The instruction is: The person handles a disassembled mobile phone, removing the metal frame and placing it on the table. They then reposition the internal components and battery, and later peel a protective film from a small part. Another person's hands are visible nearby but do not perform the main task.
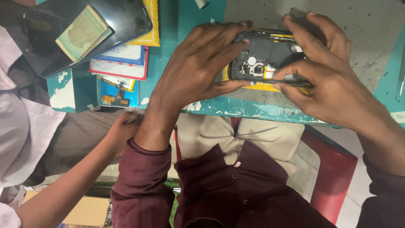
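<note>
- Head view: opened phone (263,59), back cover off, lies on the grey mat (363,29) on the teal bench (253,110), long axis running left to right.
- Left hand (198,69) closes on the phone's left end, fingers across the top edge, thumb at the lower edge.
- Right hand (325,71) grips the right end; both hands touch the phone, equally near.
- Left of the phone: stacked packets (120,63) and a dark tablet (105,25); another person's hand (124,126) rests below the bench edge.
</note>
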